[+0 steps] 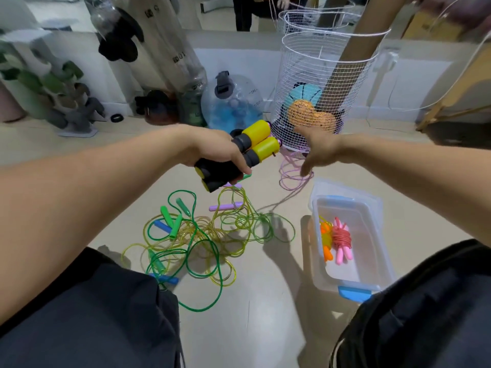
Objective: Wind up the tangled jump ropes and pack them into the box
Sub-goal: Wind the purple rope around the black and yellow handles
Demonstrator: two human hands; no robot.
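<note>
Two handles (239, 152), left hand (218, 152)

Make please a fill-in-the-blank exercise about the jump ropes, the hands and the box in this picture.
1. The left hand grips two handles coloured black and ____.
2. The clear box already holds ____ wound ropes, one orange and one pink.
3. The thin rope hanging under the right hand is ____ in colour.
4. The tangled ropes lie on the ____.

Missing words: yellow; two; purple; floor
</note>
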